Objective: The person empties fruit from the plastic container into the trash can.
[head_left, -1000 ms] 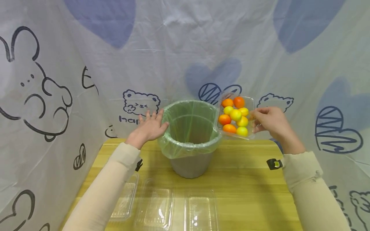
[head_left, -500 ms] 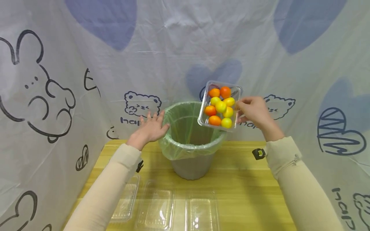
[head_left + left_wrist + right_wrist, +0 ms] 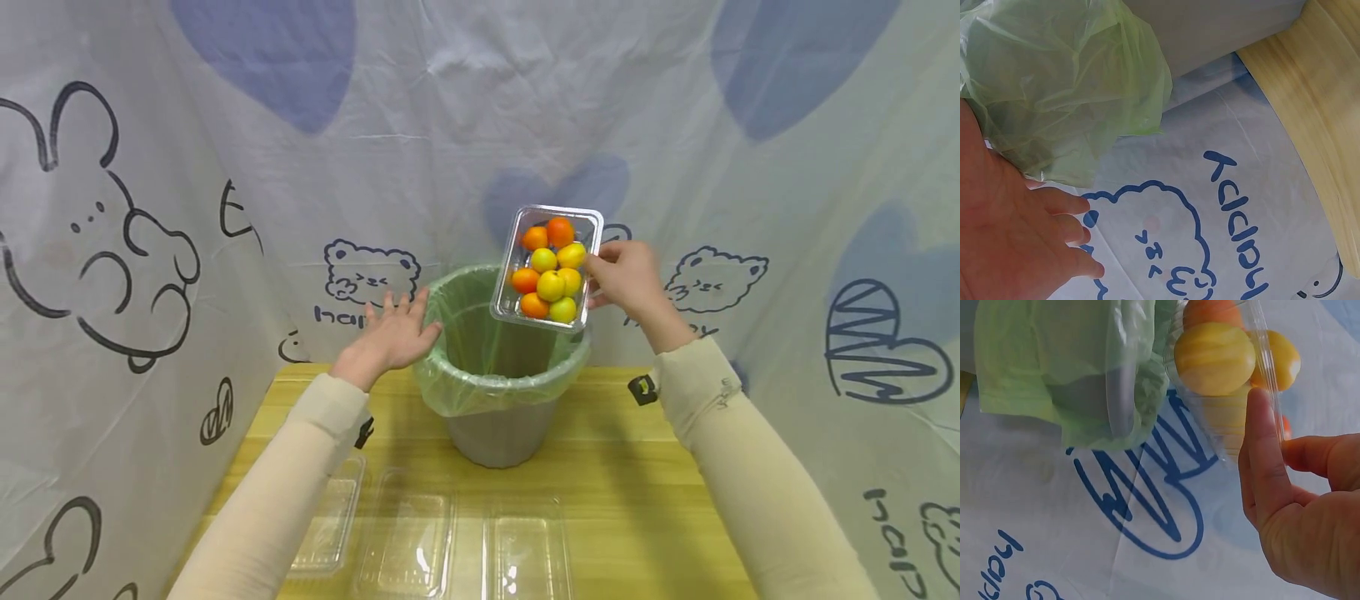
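Note:
My right hand pinches the right edge of a clear plastic tray of several orange and yellow fruits, tilted toward me above the right side of the bin's mouth. The grey bin with a green bag liner stands on the wooden table. My left hand rests flat with straight fingers against the bin's left rim. In the right wrist view my thumb presses the tray beside a yellow fruit. The left wrist view shows my palm against the liner.
Three empty clear plastic trays lie along the near edge of the yellow wooden table. A white cloth with blue hearts and cartoon animals hangs close behind and around the table.
My right hand has carried the fruit tray up and to the left, from beside the bin to over its mouth. The left hand has stayed on the rim.

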A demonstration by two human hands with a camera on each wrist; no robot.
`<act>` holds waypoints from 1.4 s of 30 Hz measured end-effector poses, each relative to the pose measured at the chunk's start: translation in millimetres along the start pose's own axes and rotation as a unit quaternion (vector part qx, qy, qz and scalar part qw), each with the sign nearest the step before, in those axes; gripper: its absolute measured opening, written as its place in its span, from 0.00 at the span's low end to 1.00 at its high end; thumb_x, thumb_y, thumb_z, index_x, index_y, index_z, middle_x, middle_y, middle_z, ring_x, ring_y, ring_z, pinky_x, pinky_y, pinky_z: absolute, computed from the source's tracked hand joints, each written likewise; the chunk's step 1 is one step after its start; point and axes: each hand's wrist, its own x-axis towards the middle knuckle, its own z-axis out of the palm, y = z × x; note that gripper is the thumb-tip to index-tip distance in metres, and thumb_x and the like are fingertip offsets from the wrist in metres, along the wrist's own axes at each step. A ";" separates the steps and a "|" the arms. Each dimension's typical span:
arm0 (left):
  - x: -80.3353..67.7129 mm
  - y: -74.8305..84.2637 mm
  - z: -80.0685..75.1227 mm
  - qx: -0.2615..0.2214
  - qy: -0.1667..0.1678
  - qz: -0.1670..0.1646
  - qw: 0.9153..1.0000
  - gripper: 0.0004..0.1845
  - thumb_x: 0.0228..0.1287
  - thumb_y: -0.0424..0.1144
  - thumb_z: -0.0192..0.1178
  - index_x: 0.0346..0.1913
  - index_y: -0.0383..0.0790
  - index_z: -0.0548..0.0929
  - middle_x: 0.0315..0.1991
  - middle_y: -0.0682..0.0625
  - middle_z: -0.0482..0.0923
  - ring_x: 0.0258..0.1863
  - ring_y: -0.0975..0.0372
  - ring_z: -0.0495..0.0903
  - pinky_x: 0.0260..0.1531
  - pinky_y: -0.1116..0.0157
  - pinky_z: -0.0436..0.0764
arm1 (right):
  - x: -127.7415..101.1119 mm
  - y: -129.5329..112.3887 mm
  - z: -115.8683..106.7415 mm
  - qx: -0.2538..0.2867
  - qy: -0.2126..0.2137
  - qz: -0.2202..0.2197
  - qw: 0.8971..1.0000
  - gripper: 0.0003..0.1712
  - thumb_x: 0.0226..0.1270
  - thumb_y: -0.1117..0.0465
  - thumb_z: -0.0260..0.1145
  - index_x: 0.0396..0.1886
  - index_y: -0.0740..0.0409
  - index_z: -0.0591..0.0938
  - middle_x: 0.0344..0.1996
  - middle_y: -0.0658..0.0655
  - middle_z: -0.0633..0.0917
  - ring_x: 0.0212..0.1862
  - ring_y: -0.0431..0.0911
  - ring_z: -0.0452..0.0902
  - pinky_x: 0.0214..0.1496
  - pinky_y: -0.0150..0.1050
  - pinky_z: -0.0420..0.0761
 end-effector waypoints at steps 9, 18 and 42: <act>0.5 2.5 -0.3 0.003 0.001 -0.003 1.000 0.41 0.84 0.57 0.36 0.86 0.38 0.39 0.84 0.27 0.42 0.83 0.31 0.33 0.78 0.26 0.29 | 2.1 2.9 19.0 -0.013 0.026 -0.077 0.997 0.17 0.79 0.61 0.59 0.53 0.68 0.86 0.29 0.65 0.84 0.21 0.42 0.80 0.27 0.42 0.92; 0.5 4.4 -0.2 0.000 0.000 -0.004 1.000 0.41 0.84 0.56 0.36 0.86 0.38 0.39 0.84 0.27 0.40 0.83 0.32 0.32 0.78 0.28 0.28 | -1.1 8.8 31.4 -0.033 0.036 -0.106 0.993 0.19 0.81 0.58 0.59 0.61 0.61 0.85 0.33 0.68 0.85 0.27 0.58 0.84 0.32 0.52 0.93; 2.8 2.6 2.1 -0.009 -0.002 -0.008 1.000 0.41 0.83 0.58 0.35 0.86 0.39 0.38 0.84 0.27 0.39 0.83 0.31 0.32 0.79 0.28 0.29 | 0.4 15.1 43.3 -0.050 0.082 -0.157 0.983 0.21 0.82 0.57 0.61 0.68 0.57 0.83 0.26 0.62 0.85 0.19 0.46 0.78 0.21 0.31 0.78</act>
